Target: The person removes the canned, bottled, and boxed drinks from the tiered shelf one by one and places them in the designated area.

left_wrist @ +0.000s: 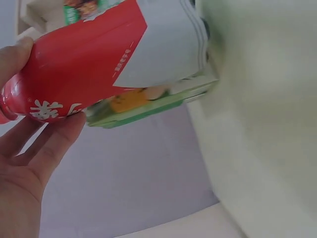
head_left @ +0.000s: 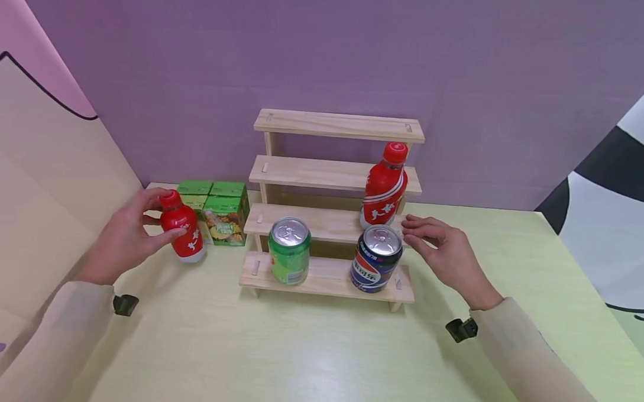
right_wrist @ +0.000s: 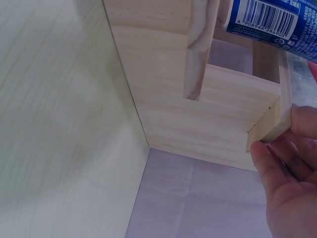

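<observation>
Pale tabletop point(head_left: 306, 367), capped bottle point(head_left: 182, 234) in left hand point(head_left: 125, 238), sealed cans point(head_left: 289, 258)

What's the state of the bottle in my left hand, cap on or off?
On: in the head view, the red cap sits atop the bottle.

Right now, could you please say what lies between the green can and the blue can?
The head view shows just the bare lowest step between the green can and blue can.
</observation>
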Motion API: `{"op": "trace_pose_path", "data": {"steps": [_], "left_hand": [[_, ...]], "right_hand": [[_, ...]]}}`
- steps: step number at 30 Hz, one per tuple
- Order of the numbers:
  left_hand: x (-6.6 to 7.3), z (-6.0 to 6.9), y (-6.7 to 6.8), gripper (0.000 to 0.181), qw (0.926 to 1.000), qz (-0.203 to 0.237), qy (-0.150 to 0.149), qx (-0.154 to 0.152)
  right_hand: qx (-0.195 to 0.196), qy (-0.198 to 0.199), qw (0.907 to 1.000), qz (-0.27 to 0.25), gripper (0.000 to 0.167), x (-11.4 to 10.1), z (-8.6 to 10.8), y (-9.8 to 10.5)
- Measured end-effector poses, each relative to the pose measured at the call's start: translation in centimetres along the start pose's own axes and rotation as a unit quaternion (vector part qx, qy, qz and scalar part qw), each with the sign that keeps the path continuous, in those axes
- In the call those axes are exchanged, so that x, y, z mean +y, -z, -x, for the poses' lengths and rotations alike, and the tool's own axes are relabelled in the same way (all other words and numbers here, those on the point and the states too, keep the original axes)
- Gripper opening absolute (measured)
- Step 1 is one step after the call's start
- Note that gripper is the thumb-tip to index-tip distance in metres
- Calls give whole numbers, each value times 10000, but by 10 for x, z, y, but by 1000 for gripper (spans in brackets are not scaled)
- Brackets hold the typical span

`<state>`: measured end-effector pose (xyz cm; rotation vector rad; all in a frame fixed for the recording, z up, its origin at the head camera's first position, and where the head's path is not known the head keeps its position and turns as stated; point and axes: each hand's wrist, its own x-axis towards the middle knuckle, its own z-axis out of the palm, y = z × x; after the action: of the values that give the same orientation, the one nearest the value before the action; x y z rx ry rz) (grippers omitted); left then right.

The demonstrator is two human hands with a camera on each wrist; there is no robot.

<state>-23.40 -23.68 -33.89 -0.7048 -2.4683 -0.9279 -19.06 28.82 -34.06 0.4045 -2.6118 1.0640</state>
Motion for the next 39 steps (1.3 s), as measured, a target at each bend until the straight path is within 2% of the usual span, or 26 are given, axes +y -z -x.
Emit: {"op": "trace_pose_path", "data": {"steps": [2, 6, 11, 18, 24, 30, 34, 37, 39], "left_hand": [[-2, 3, -2, 70, 9999, -31, 115, 41], [-3, 7, -6, 73, 9997, -76, 161, 172], [-6, 10, -12, 75, 9995, 28, 116, 299], [-14, 12, -21, 76, 9993, 154, 125, 313], [-13, 10, -19, 75, 9990, 21, -68, 444], [10, -2, -6, 71, 9951, -387, -366, 838], [30, -12, 2, 63, 9909, -406, -707, 1069], [47, -19, 6, 59, 9898, -381, -836, 1091], [60, -23, 7, 58, 9910, -321, -820, 1011]], "right_hand": [[10, 10, 10000, 5, 19, 0, 0, 0], [35, 37, 10000, -12, 19, 0, 0, 0], [53, 30, 10000, -17, 19, 0, 0, 1], [76, 66, 9999, 17, 18, 2, 0, 1], [53, 81, 9999, -39, 18, 4, 1, 0], [49, 33, 10000, -36, 19, 3, 1, 0], [50, 56, 10000, -37, 20, 3, 1, -1], [56, 34, 10000, -55, 20, 4, 1, -1], [61, -8, 10000, -46, 20, 3, 1, -1]]}}
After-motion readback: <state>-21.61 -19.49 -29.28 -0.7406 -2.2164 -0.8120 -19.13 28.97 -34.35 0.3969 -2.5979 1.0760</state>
